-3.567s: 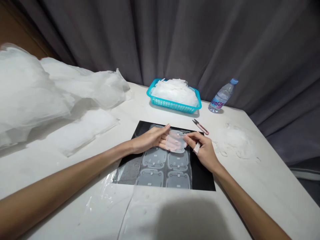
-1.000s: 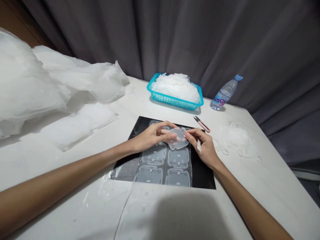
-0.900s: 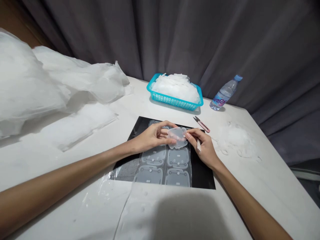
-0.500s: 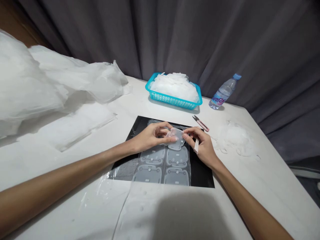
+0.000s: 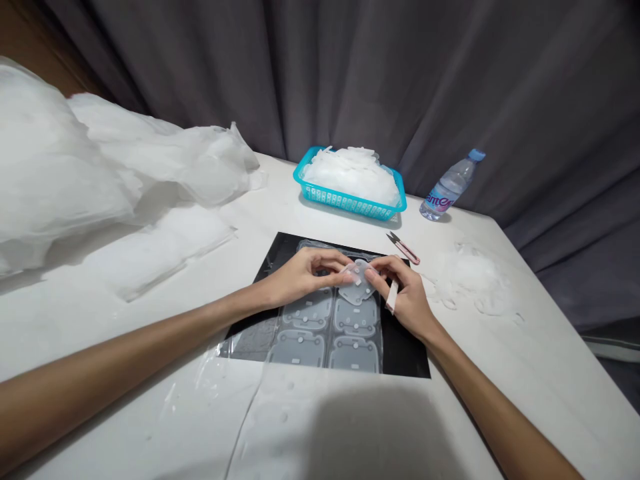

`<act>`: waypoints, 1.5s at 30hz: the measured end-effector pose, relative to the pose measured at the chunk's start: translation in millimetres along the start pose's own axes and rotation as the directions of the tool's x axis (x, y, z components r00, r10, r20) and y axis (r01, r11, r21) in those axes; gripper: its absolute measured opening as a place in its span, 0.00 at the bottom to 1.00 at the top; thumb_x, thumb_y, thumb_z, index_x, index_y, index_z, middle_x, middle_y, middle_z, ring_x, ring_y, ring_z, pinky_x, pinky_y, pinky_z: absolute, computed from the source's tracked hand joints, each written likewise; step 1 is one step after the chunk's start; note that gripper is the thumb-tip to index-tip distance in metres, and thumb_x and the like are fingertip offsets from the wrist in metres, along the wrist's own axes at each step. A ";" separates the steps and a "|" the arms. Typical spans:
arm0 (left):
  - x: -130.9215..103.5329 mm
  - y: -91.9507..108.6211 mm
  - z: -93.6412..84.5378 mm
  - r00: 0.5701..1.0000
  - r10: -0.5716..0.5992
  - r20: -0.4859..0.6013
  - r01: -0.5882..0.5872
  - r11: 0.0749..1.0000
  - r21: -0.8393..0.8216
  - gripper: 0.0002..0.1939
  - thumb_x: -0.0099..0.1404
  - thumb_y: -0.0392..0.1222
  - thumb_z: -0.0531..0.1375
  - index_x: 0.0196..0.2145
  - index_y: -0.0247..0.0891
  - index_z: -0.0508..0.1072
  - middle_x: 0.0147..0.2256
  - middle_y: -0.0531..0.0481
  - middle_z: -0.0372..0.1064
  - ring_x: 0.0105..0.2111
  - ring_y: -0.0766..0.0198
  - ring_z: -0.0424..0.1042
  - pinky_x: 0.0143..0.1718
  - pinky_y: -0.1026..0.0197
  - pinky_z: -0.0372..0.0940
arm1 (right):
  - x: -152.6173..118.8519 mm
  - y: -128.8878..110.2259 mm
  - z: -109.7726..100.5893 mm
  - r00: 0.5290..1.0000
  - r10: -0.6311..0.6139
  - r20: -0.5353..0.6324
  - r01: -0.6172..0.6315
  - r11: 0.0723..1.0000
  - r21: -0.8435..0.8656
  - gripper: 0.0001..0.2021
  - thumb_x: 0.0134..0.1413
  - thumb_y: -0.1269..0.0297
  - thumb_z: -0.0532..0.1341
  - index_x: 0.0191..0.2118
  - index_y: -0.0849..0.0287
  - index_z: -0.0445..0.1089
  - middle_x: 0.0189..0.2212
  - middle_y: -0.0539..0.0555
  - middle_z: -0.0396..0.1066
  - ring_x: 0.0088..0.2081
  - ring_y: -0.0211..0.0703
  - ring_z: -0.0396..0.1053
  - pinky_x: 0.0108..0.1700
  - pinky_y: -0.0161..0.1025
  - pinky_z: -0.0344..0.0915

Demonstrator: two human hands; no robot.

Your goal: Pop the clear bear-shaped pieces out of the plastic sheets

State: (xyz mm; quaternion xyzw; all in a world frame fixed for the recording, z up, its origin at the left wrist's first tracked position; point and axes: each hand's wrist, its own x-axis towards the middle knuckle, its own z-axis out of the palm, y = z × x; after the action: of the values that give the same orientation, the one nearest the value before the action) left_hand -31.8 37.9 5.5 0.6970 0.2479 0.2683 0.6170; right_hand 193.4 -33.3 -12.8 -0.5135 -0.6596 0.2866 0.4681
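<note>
Between my two hands is a small translucent plastic piece (image 5: 358, 288) with rounded corners and little white spots. My left hand (image 5: 320, 270) pinches its left side, thumb in front. At its right edge the fingers and thumb of my right hand (image 5: 397, 280) are closed on it too. A narrow whitish strip-like tool (image 5: 393, 297) sticks out below the right palm; its other end is hidden. Under the hands, a clear sheet of similar moulded pieces (image 5: 300, 348) lies across a black mat (image 5: 405, 347).
A blue basket (image 5: 350, 205) heaped with white pieces stands at the back, a water bottle (image 5: 447, 190) to its right. Pink-handled thread snips (image 5: 407, 251) lie beyond my right hand. Plastic scraps (image 5: 475, 280) are at right, large white plastic bags (image 5: 150, 153) at left.
The plastic piece has turned and tilted between my fingers and sits slightly lower. My right fingers have closed further over its edge. The view has shifted slightly.
</note>
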 end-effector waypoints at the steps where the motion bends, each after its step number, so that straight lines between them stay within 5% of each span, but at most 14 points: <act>1: 0.1 0.5 0.1 1.000 0.000 -0.004 0.000 1.000 0.004 0.16 0.66 0.47 0.70 0.46 0.34 0.81 0.42 0.43 0.83 0.43 0.56 0.81 0.47 0.58 0.73 | -0.4 0.5 0.3 1.000 0.001 -0.003 -0.001 1.000 0.001 0.07 0.66 0.56 0.65 0.41 0.53 0.75 0.35 0.52 0.72 0.36 0.43 0.66 0.40 0.41 0.65; 17: -1.5 4.2 -0.2 0.996 0.071 -0.053 -0.063 0.988 0.144 0.14 0.70 0.51 0.67 0.45 0.37 0.81 0.41 0.47 0.81 0.41 0.60 0.77 0.44 0.61 0.68 | -2.0 1.4 0.0 1.000 -0.004 0.027 0.002 0.997 0.079 0.08 0.66 0.57 0.64 0.40 0.54 0.68 0.34 0.51 0.68 0.35 0.42 0.66 0.39 0.40 0.65; 26: -1.5 2.8 -0.7 0.995 0.091 -0.035 -0.080 0.969 0.234 0.15 0.69 0.50 0.67 0.47 0.38 0.82 0.41 0.47 0.80 0.40 0.60 0.75 0.43 0.61 0.66 | -2.1 -3.3 -2.4 0.999 -0.036 0.024 0.035 0.999 0.028 0.08 0.67 0.56 0.65 0.47 0.49 0.79 0.39 0.53 0.76 0.38 0.46 0.69 0.41 0.43 0.66; 33: -1.8 2.9 1.3 0.995 0.094 -0.035 -0.084 0.975 0.207 0.11 0.70 0.46 0.67 0.35 0.34 0.78 0.32 0.52 0.75 0.33 0.65 0.72 0.37 0.64 0.64 | -2.7 -2.5 -0.9 1.000 -0.007 0.008 0.006 0.988 0.156 0.06 0.70 0.58 0.62 0.43 0.54 0.71 0.31 0.48 0.72 0.32 0.39 0.68 0.35 0.37 0.64; 39: -2.6 4.8 1.3 0.992 0.124 -0.020 -0.114 0.958 0.262 0.09 0.71 0.43 0.66 0.37 0.36 0.82 0.33 0.52 0.77 0.34 0.66 0.71 0.38 0.65 0.63 | -2.6 -1.9 0.2 0.998 -0.063 -0.011 0.063 0.996 0.059 0.09 0.67 0.58 0.66 0.50 0.53 0.74 0.37 0.51 0.74 0.35 0.41 0.67 0.39 0.39 0.64; 45: -2.8 3.2 0.6 0.991 0.129 -0.022 -0.119 0.956 0.269 0.09 0.71 0.44 0.67 0.39 0.36 0.84 0.35 0.51 0.79 0.36 0.65 0.73 0.40 0.64 0.64 | -3.0 3.6 1.3 0.999 -0.028 -0.022 0.030 0.997 0.073 0.07 0.66 0.57 0.66 0.44 0.53 0.77 0.35 0.51 0.72 0.36 0.42 0.68 0.38 0.39 0.65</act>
State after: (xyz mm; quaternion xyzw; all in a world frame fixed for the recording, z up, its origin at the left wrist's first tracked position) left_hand -33.4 35.1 8.5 0.7826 0.2497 0.2843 0.4943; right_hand 193.8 -34.9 -17.4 -0.4894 -0.6512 0.2982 0.4974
